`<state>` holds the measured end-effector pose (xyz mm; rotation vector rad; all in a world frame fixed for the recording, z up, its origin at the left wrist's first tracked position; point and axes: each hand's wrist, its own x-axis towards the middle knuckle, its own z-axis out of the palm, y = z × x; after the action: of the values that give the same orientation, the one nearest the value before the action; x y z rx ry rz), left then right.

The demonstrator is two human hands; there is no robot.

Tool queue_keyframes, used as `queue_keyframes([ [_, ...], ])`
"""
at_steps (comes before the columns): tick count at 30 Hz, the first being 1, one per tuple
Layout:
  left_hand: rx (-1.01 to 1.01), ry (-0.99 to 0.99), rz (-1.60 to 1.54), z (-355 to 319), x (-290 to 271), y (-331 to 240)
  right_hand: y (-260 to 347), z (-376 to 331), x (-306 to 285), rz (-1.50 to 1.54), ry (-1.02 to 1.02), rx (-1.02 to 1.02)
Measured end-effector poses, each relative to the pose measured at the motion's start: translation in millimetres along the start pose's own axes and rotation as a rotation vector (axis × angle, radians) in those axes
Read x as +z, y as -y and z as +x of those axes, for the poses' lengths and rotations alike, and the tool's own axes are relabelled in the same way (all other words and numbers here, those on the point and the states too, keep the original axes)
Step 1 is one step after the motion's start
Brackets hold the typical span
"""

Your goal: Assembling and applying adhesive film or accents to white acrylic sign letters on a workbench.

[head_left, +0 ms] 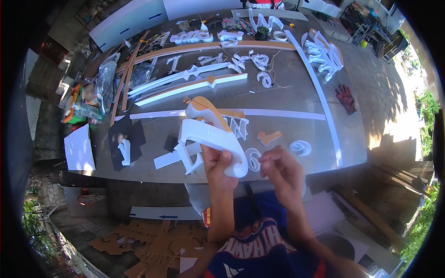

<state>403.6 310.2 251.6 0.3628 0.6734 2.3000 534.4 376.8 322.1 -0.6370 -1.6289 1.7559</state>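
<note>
My left hand [221,169] is closed round the lower end of a large curved white channel letter [208,132], thumb on its near side. The letter is held up tilted above the table, and its top end shows a tan face [204,105]. Just right of it my right hand [283,173] is raised with fingers curled and thumb and fingertips close together. Whatever they pinch, if anything, is too small to make out. Behind the hands lie a small white looped letter [252,159], a white open-framed letter [240,127] and a small tan piece [270,137].
Several white letters and strips lie across the grey table [296,95]. A long white strip [320,99] runs down its right side, near a dark red glove [346,98]. At left are a white panel [79,147] and plastic bags [107,78]. Cut brown sheets [153,248] lie below.
</note>
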Motion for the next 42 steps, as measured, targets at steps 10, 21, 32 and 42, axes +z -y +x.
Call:
queue_keyframes([
  [10, -0.030, 0.108, -0.008, -4.5, 3.2, -5.0, 5.5, 11.7, -6.8, -0.412, 0.190, -0.416],
  [21, -0.178, 0.164, 0.106, -1.1, 14.6, -14.5, 8.3, 27.5, -4.6, -0.823, 0.144, -0.786],
  [32, -0.096, 0.156, 0.104, -7.1, 25.5, -4.8, 10.8, 22.5, -12.7, -0.679, 0.093, -0.617],
  [42, -0.234, 0.188, 0.188, -7.9, 25.1, -6.5, 11.4, 34.5, -29.2, -0.678, 0.316, -0.744],
])
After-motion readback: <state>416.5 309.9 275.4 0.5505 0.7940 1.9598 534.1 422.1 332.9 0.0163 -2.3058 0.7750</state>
